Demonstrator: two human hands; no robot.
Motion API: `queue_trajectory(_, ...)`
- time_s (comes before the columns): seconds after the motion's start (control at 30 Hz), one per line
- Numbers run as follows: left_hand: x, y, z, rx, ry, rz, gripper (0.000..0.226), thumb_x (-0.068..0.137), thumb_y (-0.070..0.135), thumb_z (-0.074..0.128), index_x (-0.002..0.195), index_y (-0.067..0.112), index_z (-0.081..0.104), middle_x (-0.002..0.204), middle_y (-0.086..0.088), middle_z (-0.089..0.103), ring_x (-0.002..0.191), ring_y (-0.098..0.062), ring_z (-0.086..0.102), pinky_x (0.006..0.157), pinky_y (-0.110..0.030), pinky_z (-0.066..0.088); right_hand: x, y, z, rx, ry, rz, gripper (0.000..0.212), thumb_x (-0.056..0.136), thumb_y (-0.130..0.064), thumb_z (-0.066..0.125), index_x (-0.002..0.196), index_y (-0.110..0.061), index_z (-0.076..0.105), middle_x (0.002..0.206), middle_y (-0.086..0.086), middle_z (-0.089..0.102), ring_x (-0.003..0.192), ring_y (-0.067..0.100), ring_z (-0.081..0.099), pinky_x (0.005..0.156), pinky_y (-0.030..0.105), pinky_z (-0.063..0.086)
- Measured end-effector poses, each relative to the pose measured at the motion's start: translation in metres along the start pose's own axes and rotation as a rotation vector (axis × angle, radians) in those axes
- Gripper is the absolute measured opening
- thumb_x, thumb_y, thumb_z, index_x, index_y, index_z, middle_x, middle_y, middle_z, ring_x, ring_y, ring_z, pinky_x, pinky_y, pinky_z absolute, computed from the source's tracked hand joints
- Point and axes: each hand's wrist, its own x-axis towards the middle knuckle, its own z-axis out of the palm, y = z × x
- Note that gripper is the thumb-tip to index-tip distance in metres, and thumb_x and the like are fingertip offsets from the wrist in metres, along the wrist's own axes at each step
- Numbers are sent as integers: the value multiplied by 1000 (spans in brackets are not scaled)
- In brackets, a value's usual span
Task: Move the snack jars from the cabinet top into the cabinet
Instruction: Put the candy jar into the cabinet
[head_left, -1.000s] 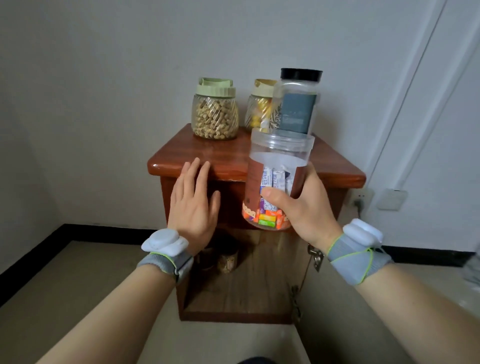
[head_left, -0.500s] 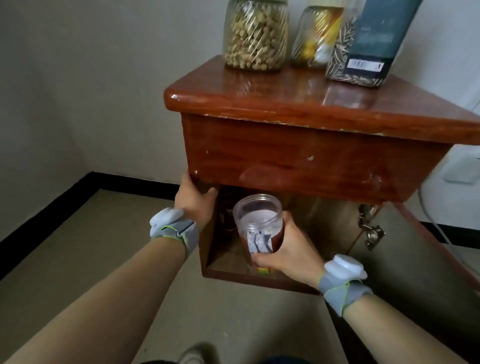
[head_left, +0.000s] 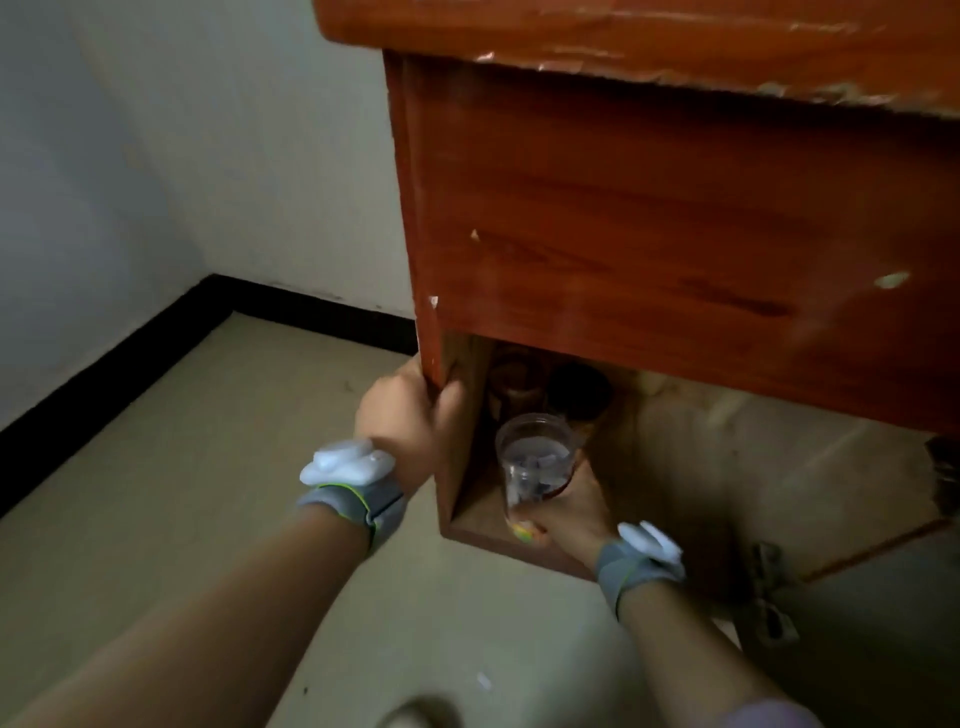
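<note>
Left hand (head_left: 410, 415) wraps the front edge of the cabinet (head_left: 649, 208) left side panel, fingers (head_left: 451, 391) curled closed around the wood, bracing. Grey wristband with a white sensor on that wrist (head_left: 353, 483). Just right of it, inside the open lower compartment, the clear snack jar (head_left: 535, 462) with the see-through lid stands upright near the front left corner, base at or just above the compartment floor, can't tell if it touches. Right hand (head_left: 566, 512) grips the jar low on its body, fingers closed round the base, same wristband type. Behind the jar, deeper in, two dark jars (head_left: 550, 387) sit side by side, dim, contents unreadable. Far right: open door with hinges (head_left: 769, 597), blurry. Progress as judged: two jars look already stowed, this one being placed, not released yet. Cabinet top is out of frame, so can't tell how many jars are left up there
</note>
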Motion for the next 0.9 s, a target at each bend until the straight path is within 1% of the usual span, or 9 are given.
queue_trajectory(0.17,1,-6,1,35,-18,53,24,78,38,45,58,31,33,50,11,40,67,-39,58,57,-27,28,32,23,28,512,-340,359,29,69,-21,68,92,-5,62,67,15,71,58,31,71,73,31,59)
queue_trajectory(0.33,2,-7,1,29,-13,91,28,79,40,45,58,29,31,50,9,37,66,-40,57,56,-28,29,63,44,76,-98,-154,272,136,28,-71,63,147,-18,24,148,8,36,134,30,37,111,43,32)
queue_trajectory(0.4,2,-7,2,30,-10,94,28,79,39,46,58,28,31,50,11,37,66,-40,57,56,-28,29,66,49,70,-202,-125,163,120,38,-66,67,142,-20,31,145,9,42,129,31,43,108,42,37)
queue_trajectory(0.47,3,-9,3,22,-12,98,25,79,41,44,60,28,34,51,7,41,66,-40,57,55,-30,33,58,39,60,-296,-87,-7,64,64,-46,72,120,-22,52,134,0,56,117,25,56,102,39,44)
queue_trajectory(0.53,3,-8,3,13,-2,109,26,79,46,41,67,24,44,56,2,49,67,-39,58,55,-32,39,48,21,59,346,-95,123,32,82,-39,57,108,-22,60,122,-4,60,107,21,59,101,32,40)
queue_trajectory(0.67,3,-6,3,-9,2,94,23,78,43,43,72,21,47,60,-2,53,68,-39,59,56,-33,41,26,-8,49,348,-94,23,24,86,-22,55,105,-7,57,100,11,63,91,28,61,103,45,43)
queue_trajectory(0.73,2,-5,3,-27,-13,53,21,78,41,44,68,23,42,55,3,49,68,-39,58,55,-31,39,21,-12,42,115,-32,-28,16,89,-18,49,100,-8,56,86,9,66,73,23,65,85,37,56)
queue_trajectory(0.8,0,-3,3,-43,-22,-12,21,79,41,44,66,25,39,54,5,47,70,-40,59,57,-30,37,14,-15,28,-285,-63,-208,37,78,-17,66,112,-10,52,93,5,61,79,21,62,77,37,55)
queue_trajectory(0.9,-4,14,-2,-86,-28,-92,19,82,40,47,73,23,46,68,-6,61,81,-41,63,62,-31,40,-3,-36,5,-352,-48,-248,77,62,-30,80,127,-13,42,115,7,61,104,28,60,87,37,48)
